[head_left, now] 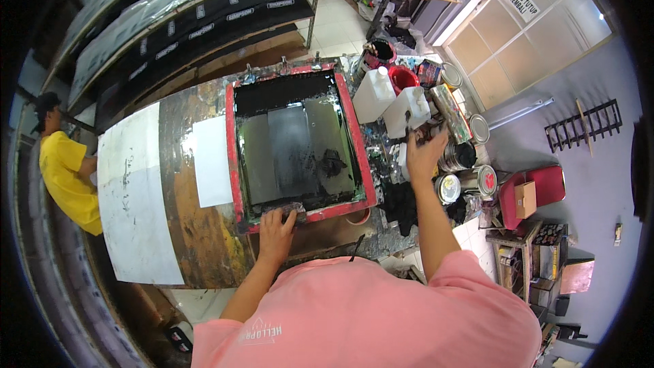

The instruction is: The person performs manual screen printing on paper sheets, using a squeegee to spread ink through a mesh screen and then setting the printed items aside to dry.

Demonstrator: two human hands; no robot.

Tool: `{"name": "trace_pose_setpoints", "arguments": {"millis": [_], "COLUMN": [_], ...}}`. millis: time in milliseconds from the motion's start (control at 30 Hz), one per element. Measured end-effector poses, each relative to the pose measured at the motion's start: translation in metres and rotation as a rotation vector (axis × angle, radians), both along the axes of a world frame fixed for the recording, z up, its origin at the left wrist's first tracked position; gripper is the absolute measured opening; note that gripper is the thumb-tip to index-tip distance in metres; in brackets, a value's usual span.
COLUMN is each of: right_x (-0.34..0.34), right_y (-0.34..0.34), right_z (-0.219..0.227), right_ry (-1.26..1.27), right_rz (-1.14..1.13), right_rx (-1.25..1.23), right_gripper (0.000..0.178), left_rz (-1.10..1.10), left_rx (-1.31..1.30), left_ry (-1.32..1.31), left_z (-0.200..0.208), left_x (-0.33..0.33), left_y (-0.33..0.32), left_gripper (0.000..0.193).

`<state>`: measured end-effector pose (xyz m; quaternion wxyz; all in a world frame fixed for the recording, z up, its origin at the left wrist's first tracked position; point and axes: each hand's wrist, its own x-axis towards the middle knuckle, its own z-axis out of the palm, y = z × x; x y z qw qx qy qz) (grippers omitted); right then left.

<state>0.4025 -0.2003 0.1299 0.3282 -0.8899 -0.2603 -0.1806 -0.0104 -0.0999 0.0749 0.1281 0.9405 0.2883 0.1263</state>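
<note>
A red-edged screen printing frame (355, 133) lies on the stained worktable, its mesh (289, 140) smeared with black ink along the far end and in a patch at the right. My left hand (274, 235) curls its fingers over the frame's near edge, beside a small dark lump. Reaching over the table's right side, my right hand (428, 157) has its fingers apart, next to a white jug (407, 110) with dark smears. Behind that jug is a second white jug (373, 97). I see nothing plainly held in the right hand.
White sheets (212, 163) lie left of the frame. Ink cans (447, 189), a red tub (403, 78) and a black rag (400, 206) crowd the right side. A rack (204, 24) stands beyond the table. At far left is a person in yellow (65, 170).
</note>
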Motion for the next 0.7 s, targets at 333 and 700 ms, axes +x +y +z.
{"name": "trace_pose_setpoints", "arguments": {"millis": [333, 700], "right_x": [-0.099, -0.104], "right_y": [0.076, 0.084], "right_z": [-0.040, -0.051], "right_ry": [-0.016, -0.084], "right_rz": [0.749, 0.793], "right_rx": [-0.696, -0.817], "right_gripper": [0.041, 0.035], "left_rz": [-0.018, 0.090], "left_rx": [-0.102, -0.072], "left_ry": [0.030, 0.017], "left_z": [0.006, 0.002], "left_x": [-0.014, -0.024], "left_y": [0.004, 0.004], "left_gripper": [0.066, 0.075]}}
